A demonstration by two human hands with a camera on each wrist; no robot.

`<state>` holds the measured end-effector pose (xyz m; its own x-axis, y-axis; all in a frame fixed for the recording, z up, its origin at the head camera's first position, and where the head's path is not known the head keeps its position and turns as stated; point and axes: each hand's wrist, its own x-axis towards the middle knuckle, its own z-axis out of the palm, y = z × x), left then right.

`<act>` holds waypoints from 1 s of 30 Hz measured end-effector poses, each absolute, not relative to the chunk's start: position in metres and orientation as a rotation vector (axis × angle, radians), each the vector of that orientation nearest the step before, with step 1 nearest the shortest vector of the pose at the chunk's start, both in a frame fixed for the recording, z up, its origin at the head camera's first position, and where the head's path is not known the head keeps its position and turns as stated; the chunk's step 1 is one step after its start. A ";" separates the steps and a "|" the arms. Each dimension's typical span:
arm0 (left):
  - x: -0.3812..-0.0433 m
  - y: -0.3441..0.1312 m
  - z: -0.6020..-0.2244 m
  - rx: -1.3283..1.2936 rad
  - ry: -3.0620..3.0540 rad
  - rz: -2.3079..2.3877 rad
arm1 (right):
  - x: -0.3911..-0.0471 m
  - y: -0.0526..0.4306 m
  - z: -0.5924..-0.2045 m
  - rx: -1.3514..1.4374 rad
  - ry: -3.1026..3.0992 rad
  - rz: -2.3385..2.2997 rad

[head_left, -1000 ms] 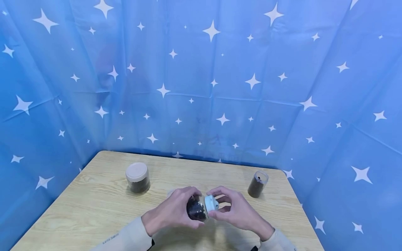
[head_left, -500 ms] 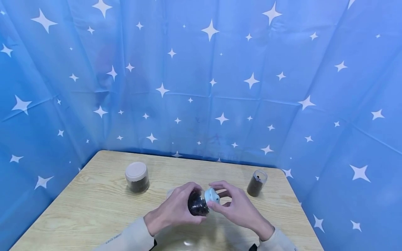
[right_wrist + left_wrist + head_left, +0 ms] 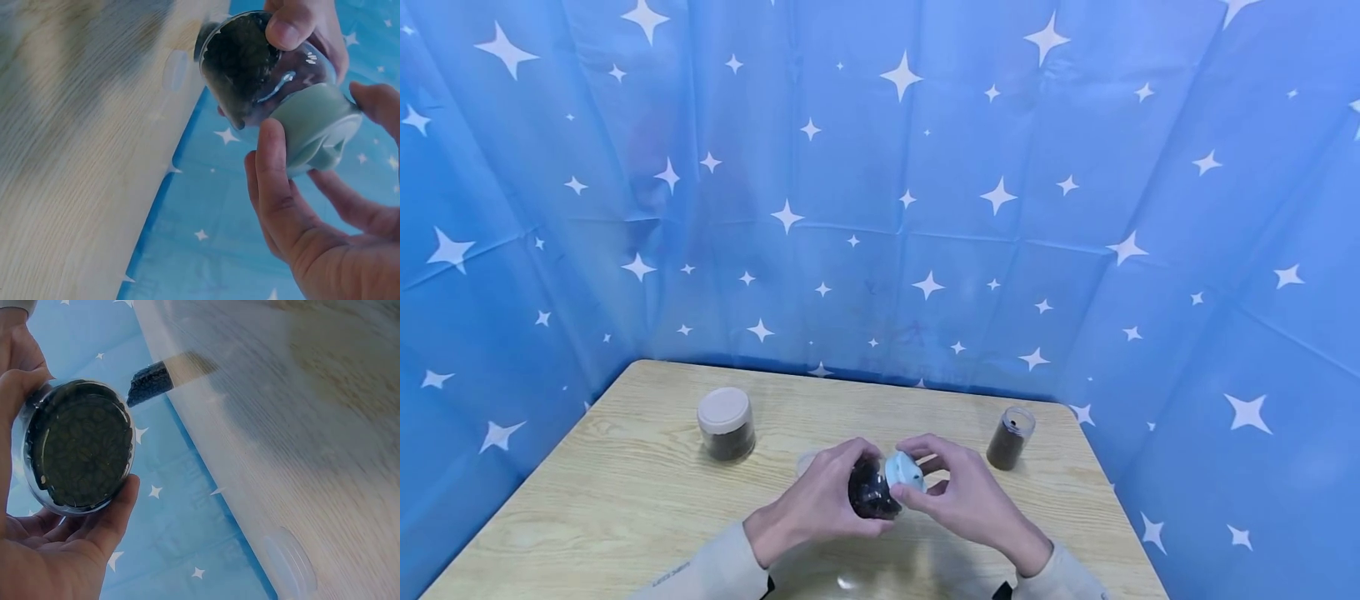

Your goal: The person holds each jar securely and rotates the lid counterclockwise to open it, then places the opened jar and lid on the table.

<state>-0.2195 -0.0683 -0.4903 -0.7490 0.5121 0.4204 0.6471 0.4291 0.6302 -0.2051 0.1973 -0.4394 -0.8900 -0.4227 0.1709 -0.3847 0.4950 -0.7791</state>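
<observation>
My left hand [image 3: 826,493] grips a clear glass jar [image 3: 872,492] of dark beans, tilted on its side above the table. Through the jar's base [image 3: 81,450] in the left wrist view, the beans look like coffee beans. At the mouth end, my right hand [image 3: 973,502] holds a pale blue-green lid [image 3: 905,472] between thumb and fingertips. The right wrist view has this lid [image 3: 315,128] against the jar's neck, with fingers on opposite sides of its rim; whether it is loose I cannot tell.
A jar with a pinkish-white lid [image 3: 726,425] and dark contents stands at the table's left. An uncovered, narrower jar [image 3: 1009,442] stands right. A translucent white lid [image 3: 291,564] lies on the wooden table [image 3: 625,483], beyond my left hand. Blue starred curtains surround it.
The blue-green lid has turned, its top now facing more toward the head camera. The jar has shifted and tilted slightly with it. Both hands stay close together.
</observation>
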 end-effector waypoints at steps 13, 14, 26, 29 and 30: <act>-0.223 -0.072 -0.491 -1.045 -2.517 -1.245 | -0.213 0.199 -0.438 -0.811 2.650 -1.335; -0.223 -0.072 -0.492 -1.050 -2.516 -1.241 | -0.214 0.199 -0.439 -0.825 2.641 -1.339; -0.224 -0.073 -0.495 -1.122 -2.451 -1.178 | -0.227 0.215 -0.452 -1.473 2.576 -1.249; -0.224 -0.073 -0.496 -1.136 -2.453 -1.166 | -0.229 0.217 -0.453 -1.594 2.554 -1.209; -0.224 -0.073 -0.497 -1.138 -2.456 -1.165 | -0.230 0.218 -0.453 -1.614 2.546 -1.201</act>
<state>-0.2238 -0.0731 -0.4967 -0.6854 0.5612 0.4641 0.7144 0.3948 0.5777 -0.2295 0.2175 -0.4530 -0.5012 -0.7402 0.4483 -0.8168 0.2335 -0.5276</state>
